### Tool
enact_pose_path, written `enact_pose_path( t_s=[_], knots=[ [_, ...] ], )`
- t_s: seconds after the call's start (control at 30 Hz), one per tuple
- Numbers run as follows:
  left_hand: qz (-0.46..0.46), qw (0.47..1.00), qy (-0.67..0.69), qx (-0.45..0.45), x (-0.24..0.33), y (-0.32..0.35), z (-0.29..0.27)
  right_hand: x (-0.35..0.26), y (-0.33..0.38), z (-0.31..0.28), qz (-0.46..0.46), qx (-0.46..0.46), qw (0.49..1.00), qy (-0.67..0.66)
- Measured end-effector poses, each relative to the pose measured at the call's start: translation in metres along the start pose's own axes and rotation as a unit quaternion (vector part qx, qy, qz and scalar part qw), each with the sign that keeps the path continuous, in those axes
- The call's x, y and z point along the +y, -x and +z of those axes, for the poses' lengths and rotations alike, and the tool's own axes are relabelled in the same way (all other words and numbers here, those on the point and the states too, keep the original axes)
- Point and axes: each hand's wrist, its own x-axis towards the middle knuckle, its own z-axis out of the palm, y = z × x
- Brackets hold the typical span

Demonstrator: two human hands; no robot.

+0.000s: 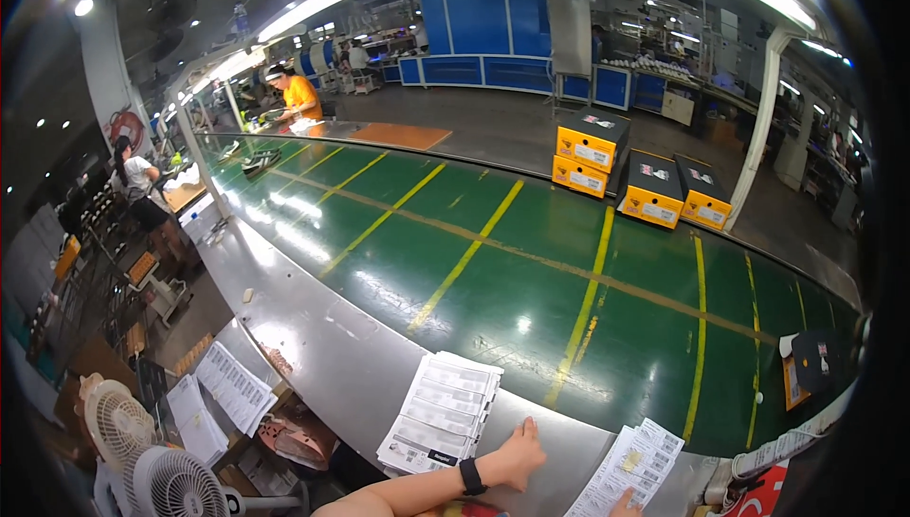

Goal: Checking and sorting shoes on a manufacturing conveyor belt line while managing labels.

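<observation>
My left hand (515,458), with a black band on the wrist, rests on the steel ledge with its fingers stretched out and nothing in them. Just left of it lies a thick stack of printed label sheets (444,408). At the lower edge, my right hand (626,505) shows only in part. One of its digits presses on top of a smaller bundle of label sheets (633,465) bearing a yellowish patch; the other fingers are hidden. The bundle lies across the steel ledge and reaches the green conveyor belt (512,327).
Across the belt stand yellow-and-black shoe boxes (652,190), two of them stacked. Another box (806,370) sits at the far right. Fans (175,484) and more papers (232,384) are at lower left. A co-worker in orange (300,95) works at the belt's far end; another person (140,181) stands left.
</observation>
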Motion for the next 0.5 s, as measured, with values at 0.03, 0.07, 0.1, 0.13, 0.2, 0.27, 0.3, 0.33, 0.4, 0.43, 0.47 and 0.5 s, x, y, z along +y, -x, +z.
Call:
enact_pose_path(
  t_s=[0.03, 0.07, 0.1, 0.13, 0.2, 0.27, 0.3, 0.33, 0.4, 0.43, 0.47, 0.5],
  knots=[
    [-0.009, 1.000, 0.001, 0.002, -0.001, -0.001, 0.006, 0.000, 0.001, 0.000, 0.007, -0.014, 1.000, 0.001],
    [-0.006, 1.000, -0.001, 0.029, -0.001, -0.002, 0.013, 0.001, 0.001, 0.003, -0.001, -0.014, 1.000, 0.001],
    [-0.003, 0.998, -0.004, 0.056, -0.002, -0.003, 0.019, 0.004, 0.000, 0.008, 0.006, -0.020, 1.000, 0.001],
    [-0.007, 0.998, -0.004, 0.056, -0.001, -0.003, 0.018, 0.004, 0.000, 0.009, 0.018, -0.027, 0.999, 0.000],
    [-0.006, 0.998, 0.004, 0.056, 0.000, -0.001, 0.018, 0.003, 0.000, 0.009, 0.020, -0.019, 1.000, 0.004],
    [-0.006, 0.998, -0.005, 0.059, 0.003, -0.001, 0.015, 0.003, 0.002, 0.009, 0.031, -0.009, 0.999, 0.009],
    [-0.006, 0.998, -0.012, 0.062, 0.004, -0.001, 0.015, 0.004, 0.002, 0.010, 0.031, -0.005, 0.999, 0.011],
    [-0.005, 0.998, -0.013, 0.061, 0.004, -0.002, 0.015, 0.004, 0.001, 0.010, 0.029, -0.002, 0.999, 0.013],
    [-0.018, 0.999, -0.008, 0.036, 0.003, -0.003, 0.014, 0.001, 0.001, 0.008, 0.017, 0.006, 1.000, 0.011],
    [-0.016, 0.999, -0.008, 0.035, 0.003, -0.003, 0.014, -0.001, 0.000, 0.005, 0.004, 0.016, 1.000, 0.009],
    [-0.021, 1.000, -0.008, 0.007, 0.004, -0.002, 0.003, -0.002, 0.000, 0.004, 0.012, 0.015, 1.000, 0.009],
    [-0.025, 0.999, -0.010, -0.021, 0.003, -0.002, -0.002, -0.004, -0.001, 0.003, 0.016, 0.009, 1.000, 0.011]
  ],
)
